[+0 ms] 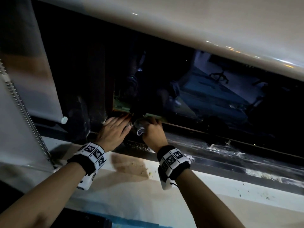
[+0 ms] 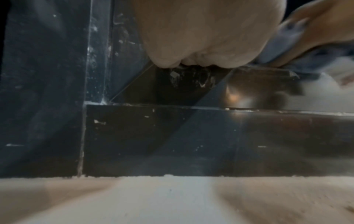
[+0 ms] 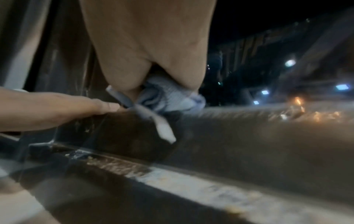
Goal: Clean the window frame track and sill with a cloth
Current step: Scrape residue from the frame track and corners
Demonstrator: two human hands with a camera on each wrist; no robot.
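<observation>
Open window (image 1: 213, 89) to the night outside, dark frame all round; below it, white sill (image 1: 189, 195) strewn with crumbs and grit. Dark track (image 1: 205, 145) along the bottom, streaked with white residue. Left hand (image 1: 113, 132) flat and spread, fingers straight, braced at the frame's corner, holding nothing. Right hand (image 1: 153, 132) bunched tight round the pale cloth (image 1: 139, 129), pressed into the track beside the left fingertips. Risks, as a guess: grit pushed onward rather than lifted, smearing the wet residue; cloth tail (image 3: 164, 130) dangling loose, snagging on the rail edge; debris swept out through the opening; knuckles scraped on the metal lip.
</observation>
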